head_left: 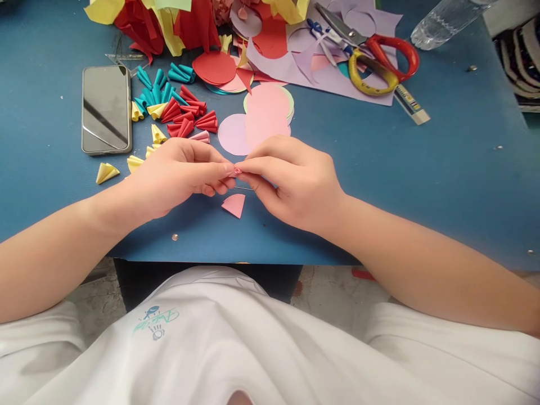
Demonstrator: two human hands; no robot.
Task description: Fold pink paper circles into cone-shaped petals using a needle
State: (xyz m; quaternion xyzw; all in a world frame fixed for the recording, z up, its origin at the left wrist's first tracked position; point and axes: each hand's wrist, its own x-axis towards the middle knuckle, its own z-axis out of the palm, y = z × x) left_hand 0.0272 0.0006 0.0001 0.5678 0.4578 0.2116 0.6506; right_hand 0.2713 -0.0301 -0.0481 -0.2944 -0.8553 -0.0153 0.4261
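The blue table runs off both sides. At the top, a big red and yellow paper bunch is cut off. In the middle, the left hand and right hand meet, fingertips pinched tight on one tiny thing. The big scissors lie at upper right, over some papers. The clear bottle gets cut off by the top edge. Yellow paper cones sit left, some partly behind the left hand. Below the hands is a pink wedge. Above it, a thin stick is hard to see. The pinched thing, a pink bit in the middle, is mostly covered.
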